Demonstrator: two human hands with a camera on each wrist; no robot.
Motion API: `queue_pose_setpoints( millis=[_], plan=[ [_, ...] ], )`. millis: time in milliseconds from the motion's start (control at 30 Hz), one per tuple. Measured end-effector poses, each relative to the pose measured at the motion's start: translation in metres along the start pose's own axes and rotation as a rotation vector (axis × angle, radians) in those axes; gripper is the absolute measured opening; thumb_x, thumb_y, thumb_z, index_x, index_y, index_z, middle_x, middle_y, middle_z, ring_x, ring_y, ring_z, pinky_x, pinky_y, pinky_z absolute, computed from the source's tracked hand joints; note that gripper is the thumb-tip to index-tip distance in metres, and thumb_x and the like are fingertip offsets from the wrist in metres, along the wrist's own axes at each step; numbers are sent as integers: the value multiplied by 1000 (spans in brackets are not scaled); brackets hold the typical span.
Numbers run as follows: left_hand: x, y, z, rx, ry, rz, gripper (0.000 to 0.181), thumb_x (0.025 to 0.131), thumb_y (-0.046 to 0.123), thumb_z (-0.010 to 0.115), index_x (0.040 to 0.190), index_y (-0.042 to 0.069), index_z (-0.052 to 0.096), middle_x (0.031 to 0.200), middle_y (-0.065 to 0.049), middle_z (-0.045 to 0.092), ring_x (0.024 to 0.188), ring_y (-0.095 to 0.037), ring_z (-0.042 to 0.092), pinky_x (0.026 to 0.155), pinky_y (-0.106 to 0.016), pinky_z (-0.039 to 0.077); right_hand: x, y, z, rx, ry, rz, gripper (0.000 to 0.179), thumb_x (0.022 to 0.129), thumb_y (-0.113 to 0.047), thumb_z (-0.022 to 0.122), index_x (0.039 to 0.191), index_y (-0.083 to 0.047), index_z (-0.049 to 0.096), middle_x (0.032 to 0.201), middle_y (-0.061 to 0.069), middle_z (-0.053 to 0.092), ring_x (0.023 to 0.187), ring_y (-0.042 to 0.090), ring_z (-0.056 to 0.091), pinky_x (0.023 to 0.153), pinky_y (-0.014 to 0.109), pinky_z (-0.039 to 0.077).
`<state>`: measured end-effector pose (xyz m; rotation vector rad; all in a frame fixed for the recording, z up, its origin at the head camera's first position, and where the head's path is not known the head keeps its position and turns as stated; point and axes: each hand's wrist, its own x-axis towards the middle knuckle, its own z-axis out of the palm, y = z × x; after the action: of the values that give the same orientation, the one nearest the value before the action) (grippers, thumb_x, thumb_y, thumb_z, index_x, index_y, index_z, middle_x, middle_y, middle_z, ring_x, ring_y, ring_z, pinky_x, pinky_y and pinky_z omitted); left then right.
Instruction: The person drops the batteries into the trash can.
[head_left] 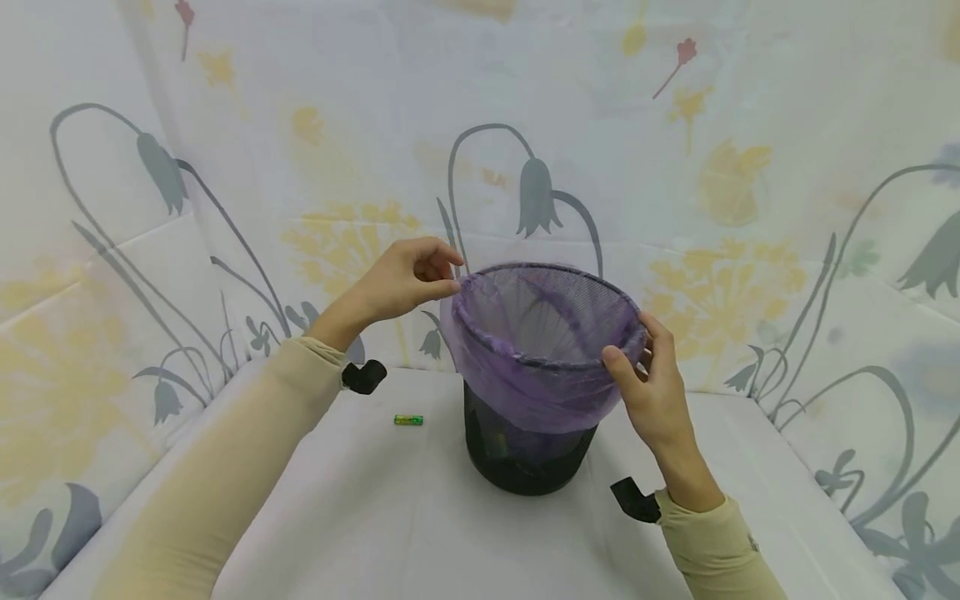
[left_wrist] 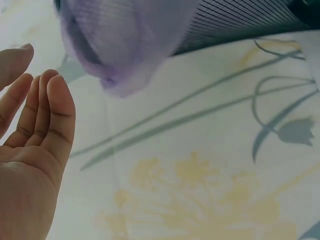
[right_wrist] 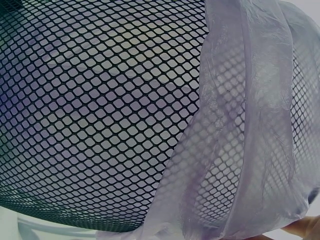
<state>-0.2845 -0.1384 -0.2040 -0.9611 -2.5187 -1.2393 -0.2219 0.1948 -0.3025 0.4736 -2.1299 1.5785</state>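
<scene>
A black mesh wastebasket point(head_left: 525, 471) stands upright on the white cloth, lined with a thin purple trash bag point(head_left: 525, 392). The bag's edge is folded out over the rim and hangs down the outside. At the rim's left side is my left hand point(head_left: 401, 283), its fingers loosely bent and its fingertips close to the bag. In the left wrist view a gap shows between those fingers and the bag point(left_wrist: 130, 75). My right hand point(head_left: 660, 396) grips the right side of the rim through the bag, thumb in front and fingers behind. Mesh and bag mostly hide this hand in the right wrist view.
A small green battery point(head_left: 408, 420) lies on the white cloth point(head_left: 352, 517) to the left of the wastebasket. Behind and on both sides rises a wall covering point(head_left: 360, 125) printed with grey and yellow flowers.
</scene>
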Motion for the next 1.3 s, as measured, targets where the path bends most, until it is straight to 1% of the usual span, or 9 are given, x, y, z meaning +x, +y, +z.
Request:
queue_pose_setpoints(
  millis=[133, 300, 433, 567, 700, 900, 1033, 1167, 1300],
  plan=[
    [-14, -15, -4, 36, -9, -26, 29, 89, 9, 68, 116, 3, 61, 92, -10, 62, 79, -21, 61, 75, -33, 49, 1, 0, 0, -1, -3, -3, 64, 94, -20, 59, 148, -17, 25, 137, 12, 42, 122, 27, 46, 98, 27, 38],
    [-36, -38, 4, 120, -21, -69, 27, 88, 8, 69, 113, 4, 63, 89, -7, 61, 77, -18, 61, 74, -33, 49, 3, 0, 2, 2, -15, -3, 64, 94, -21, 59, 148, -17, 24, 138, 11, 41, 123, 27, 46, 100, 33, 38],
    [-51, -58, 15, 155, -41, -103, 27, 86, 8, 70, 111, 5, 63, 87, -5, 60, 75, -16, 60, 73, -33, 50, 3, -1, 2, -1, -15, 1, 64, 94, -21, 59, 148, -16, 24, 137, 12, 41, 123, 27, 46, 98, 27, 38],
    [-61, -78, 25, 166, -84, -125, 29, 85, 8, 71, 113, 6, 62, 88, -4, 60, 77, -15, 59, 74, -34, 51, 2, -1, 0, -6, -6, -1, 64, 94, -21, 59, 148, -16, 25, 137, 12, 42, 122, 26, 45, 95, 22, 38],
    [-71, -95, 36, 178, -126, -162, 31, 84, 11, 72, 114, 8, 62, 89, -4, 60, 79, -15, 59, 73, -33, 50, 2, -2, -1, -4, 3, -5, 64, 94, -21, 59, 148, -15, 25, 135, 14, 43, 121, 26, 46, 96, 23, 38],
    [-82, -120, 52, 171, -162, -217, 32, 82, 10, 74, 111, 8, 63, 92, -7, 61, 81, -15, 58, 72, -32, 48, 0, -1, 0, 3, 2, -2, 63, 94, -19, 58, 147, -15, 25, 134, 14, 44, 119, 25, 47, 96, 23, 39],
    [-87, -132, 61, 155, -184, -247, 32, 81, 9, 75, 110, 8, 63, 90, -5, 60, 82, -17, 56, 73, -33, 48, 0, 0, 0, 9, 7, -6, 63, 94, -19, 58, 147, -14, 26, 134, 14, 44, 119, 26, 47, 95, 22, 39],
    [-90, -142, 69, 151, -200, -248, 33, 78, 7, 76, 109, 7, 64, 91, -11, 61, 83, -21, 57, 73, -34, 47, 0, 0, 0, 15, 10, -13, 62, 94, -18, 59, 147, -14, 26, 134, 14, 44, 120, 27, 47, 95, 23, 39],
    [-92, -151, 76, 164, -219, -258, 34, 77, 8, 78, 108, 4, 65, 92, -16, 61, 83, -23, 56, 74, -35, 46, 0, 0, 0, 4, 8, -7, 62, 94, -19, 59, 147, -14, 26, 134, 14, 44, 120, 26, 47, 95, 21, 39]
  ],
)
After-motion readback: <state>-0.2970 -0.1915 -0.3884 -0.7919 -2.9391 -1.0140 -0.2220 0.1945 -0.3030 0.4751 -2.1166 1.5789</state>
